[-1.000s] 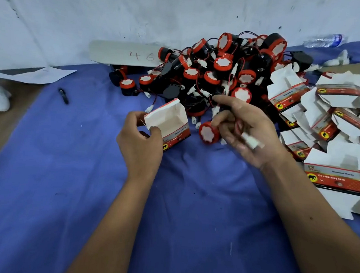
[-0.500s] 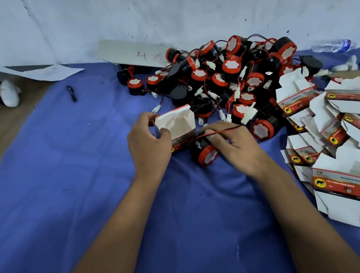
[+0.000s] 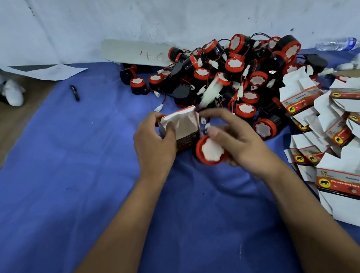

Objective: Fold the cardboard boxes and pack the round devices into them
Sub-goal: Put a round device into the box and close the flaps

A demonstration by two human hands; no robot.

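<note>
A: Where's the box?
B: Centre; left hand (image 3: 153,144) fingers curl round the open box (image 3: 183,126).
A: And the device?
B: Right hand (image 3: 235,143) grips the round device (image 3: 210,152), touching the box at four o'clock.

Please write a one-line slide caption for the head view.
Left hand holds an open box; right hand holds a round device beside it.

Single head-worn wide-angle view, looking forward and down, sitting close over blue cloth (image 3: 66,192). Wall (image 3: 140,11) running along 12 o'clock; both forearms entering from 6 o'clock. No second view overlapping.
</note>
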